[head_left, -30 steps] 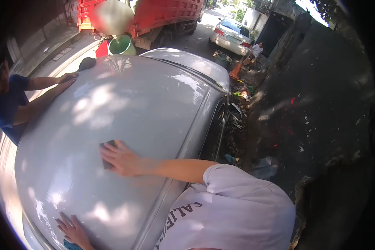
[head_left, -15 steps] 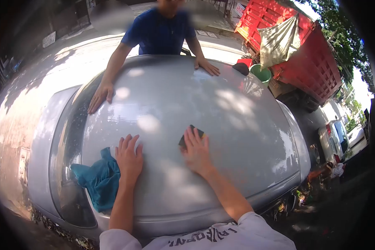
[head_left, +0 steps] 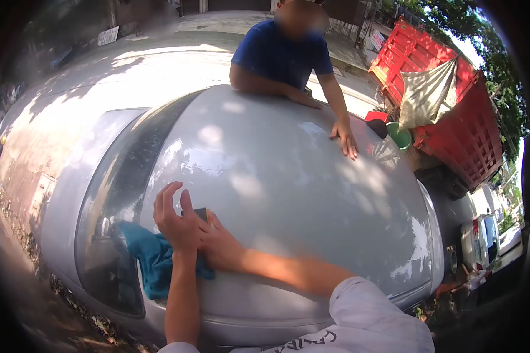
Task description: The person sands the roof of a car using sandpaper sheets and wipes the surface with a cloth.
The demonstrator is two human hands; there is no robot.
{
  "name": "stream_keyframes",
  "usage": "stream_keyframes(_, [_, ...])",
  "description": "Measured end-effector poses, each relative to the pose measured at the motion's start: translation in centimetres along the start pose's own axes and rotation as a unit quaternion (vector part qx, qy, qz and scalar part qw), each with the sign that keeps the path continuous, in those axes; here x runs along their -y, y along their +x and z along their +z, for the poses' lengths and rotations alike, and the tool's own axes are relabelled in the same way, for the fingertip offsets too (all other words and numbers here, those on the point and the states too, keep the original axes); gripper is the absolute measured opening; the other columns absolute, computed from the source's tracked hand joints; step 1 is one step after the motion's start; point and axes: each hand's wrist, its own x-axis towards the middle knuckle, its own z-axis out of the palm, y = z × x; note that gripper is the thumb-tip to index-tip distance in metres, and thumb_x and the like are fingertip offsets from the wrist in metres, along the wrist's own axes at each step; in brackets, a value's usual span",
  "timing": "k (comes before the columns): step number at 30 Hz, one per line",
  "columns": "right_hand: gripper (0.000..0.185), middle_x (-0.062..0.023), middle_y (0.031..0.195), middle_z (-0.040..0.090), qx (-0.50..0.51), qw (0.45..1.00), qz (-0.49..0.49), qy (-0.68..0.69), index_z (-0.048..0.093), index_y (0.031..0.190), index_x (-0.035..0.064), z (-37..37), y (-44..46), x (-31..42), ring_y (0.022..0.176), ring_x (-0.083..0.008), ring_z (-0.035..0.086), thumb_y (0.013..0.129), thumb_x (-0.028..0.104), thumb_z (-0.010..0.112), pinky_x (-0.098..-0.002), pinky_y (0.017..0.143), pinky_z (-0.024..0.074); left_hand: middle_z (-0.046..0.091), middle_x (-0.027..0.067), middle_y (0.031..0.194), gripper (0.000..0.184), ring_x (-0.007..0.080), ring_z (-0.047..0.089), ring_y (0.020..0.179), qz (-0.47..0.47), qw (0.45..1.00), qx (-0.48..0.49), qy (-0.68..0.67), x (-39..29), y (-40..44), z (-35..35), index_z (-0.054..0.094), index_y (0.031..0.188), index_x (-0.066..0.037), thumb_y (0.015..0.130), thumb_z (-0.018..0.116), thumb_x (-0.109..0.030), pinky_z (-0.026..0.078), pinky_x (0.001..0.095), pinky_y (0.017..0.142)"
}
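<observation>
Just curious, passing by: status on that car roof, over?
Left hand open; right hand holding dark block. Silver car roof beneath. Teal cloth, co-worker's hand also on it.

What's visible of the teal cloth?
The teal cloth is a crumpled, soft-looking fabric with loose folds. It lies bunched at the near edge of the car roof, its left end overlapping the dark window in view. The left forearm crosses in front, hiding part of it; contact there is unclear.

There is one dark block [head_left: 202,213], one teal cloth [head_left: 153,267] and one green bucket [head_left: 401,139].
</observation>
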Motion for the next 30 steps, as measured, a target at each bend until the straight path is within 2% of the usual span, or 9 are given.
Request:
stream_keyframes(2, [0.060, -0.0130, 0.156, 0.034, 0.013, 0.997, -0.066, 0.025, 0.042, 0.144, 0.0019, -0.1, 0.2, -1.2, 0.145, -0.0355, 0.030, 0.093, 0.033, 0.052, -0.0642, 0.115, 0.0170, 0.067, 0.0125, 0.105, 0.019, 0.0351, 0.062, 0.101, -0.051, 0.998, -0.009, 0.028, 1.9, 0.8, -0.9, 0.065, 0.107, -0.006, 0.089, 0.066, -0.012, 0.047, 0.0442, 0.089])
stream_keyframes(8, [0.059, -0.0115, 0.160, 0.027, 0.077, 0.969, 0.231, -0.048, 0.035, 0.148, 0.0024, -1.9, 13.1, -17.5, 0.149, -0.0300, 0.023, 0.103, 0.041, 0.035, -0.0623, 0.116, 0.0160, 0.062, 0.0148, 0.122, 0.034, 0.0354, 0.056, 0.118, -0.126, 0.975, 0.056, 0.174, 5.8, 1.1, -1.9, 0.061, 0.124, -0.009, 0.098, 0.059, -0.031, 0.043, 0.0451, 0.099])
stream_keyframes(12, [0.064, -0.0171, 0.155, 0.035, 0.050, 0.998, 0.045, -0.002, 0.038, 0.146, -0.0012, 1.9, 13.1, -7.8, 0.146, -0.0382, 0.028, 0.100, 0.042, 0.043, -0.0618, 0.116, 0.0172, 0.063, 0.0151, 0.124, 0.036, 0.0354, 0.057, 0.118, -0.157, 0.974, -0.003, 0.163, 7.8, 1.4, -2.8, 0.061, 0.125, -0.007, 0.098, 0.059, -0.030, 0.044, 0.0447, 0.099])
stream_keyframes(15, [0.056, -0.0114, 0.155, 0.038, 0.112, 0.979, -0.141, 0.096, 0.045, 0.144, 0.0036, 1.4, 12.5, -5.7, 0.147, -0.0303, 0.028, 0.098, 0.037, 0.043, -0.0615, 0.116, 0.0152, 0.064, 0.0152, 0.123, 0.033, 0.0345, 0.059, 0.115, -0.162, 0.975, -0.029, 0.149, 8.1, 1.9, -2.5, 0.062, 0.123, -0.004, 0.097, 0.060, -0.024, 0.045, 0.0430, 0.098])
stream_keyframes(19, [0.056, -0.0103, 0.157, 0.035, 0.034, 0.981, 0.193, 0.005, 0.041, 0.145, 0.0052, 0.7, 18.5, -18.1, 0.147, -0.0282, 0.028, 0.098, 0.035, 0.046, -0.0633, 0.115, 0.0175, 0.063, 0.0191, 0.123, 0.035, 0.0367, 0.058, 0.116, -0.175, 0.973, 0.003, 0.152, 7.5, 1.8, -2.9, 0.061, 0.123, 0.000, 0.098, 0.057, -0.024, 0.044, 0.0448, 0.098])
stream_keyframes(22, [0.059, -0.0107, 0.157, 0.034, -0.011, 0.978, 0.210, 0.001, 0.041, 0.145, 0.0039, 2.8, 18.6, -15.2, 0.147, -0.0290, 0.027, 0.097, 0.037, 0.047, -0.0630, 0.114, 0.0172, 0.063, 0.0206, 0.123, 0.037, 0.0375, 0.058, 0.116, -0.134, 0.975, -0.011, 0.177, 7.3, 2.4, -2.8, 0.062, 0.123, 0.002, 0.099, 0.056, -0.026, 0.044, 0.0456, 0.098])
stream_keyframes(25, [0.060, -0.0135, 0.151, 0.044, 0.011, 0.999, -0.043, 0.016, 0.047, 0.141, 0.0010, 5.0, 14.0, -3.7, 0.145, -0.0311, 0.033, 0.092, 0.035, 0.053, -0.0605, 0.115, 0.0206, 0.063, 0.0201, 0.124, 0.036, 0.0373, 0.058, 0.116, -0.157, 0.978, -0.023, 0.132, 8.3, 2.0, -2.4, 0.062, 0.123, 0.001, 0.100, 0.054, -0.026, 0.044, 0.0450, 0.098])
stream_keyframes(26, [0.062, -0.0136, 0.148, 0.047, 0.006, 0.997, -0.056, 0.050, 0.047, 0.141, 0.0004, 4.2, 12.2, -1.1, 0.143, -0.0314, 0.036, 0.089, 0.034, 0.057, -0.0604, 0.115, 0.0231, 0.063, 0.0186, 0.125, 0.037, 0.0363, 0.058, 0.116, -0.142, 0.983, -0.016, 0.119, 8.6, 2.1, -2.5, 0.061, 0.124, 0.000, 0.101, 0.052, -0.028, 0.044, 0.0440, 0.098])
stream_keyframes(30, [0.064, -0.0125, 0.157, 0.034, -0.026, 0.991, 0.118, 0.049, 0.041, 0.147, 0.0020, 0.1, 4.7, -4.8, 0.148, -0.0304, 0.025, 0.096, 0.040, 0.050, -0.0572, 0.118, 0.0148, 0.062, 0.0178, 0.127, 0.043, 0.0367, 0.056, 0.119, -0.123, 0.977, 0.057, 0.164, 12.0, 2.3, -3.0, 0.059, 0.129, -0.004, 0.104, 0.045, -0.035, 0.043, 0.0438, 0.101])
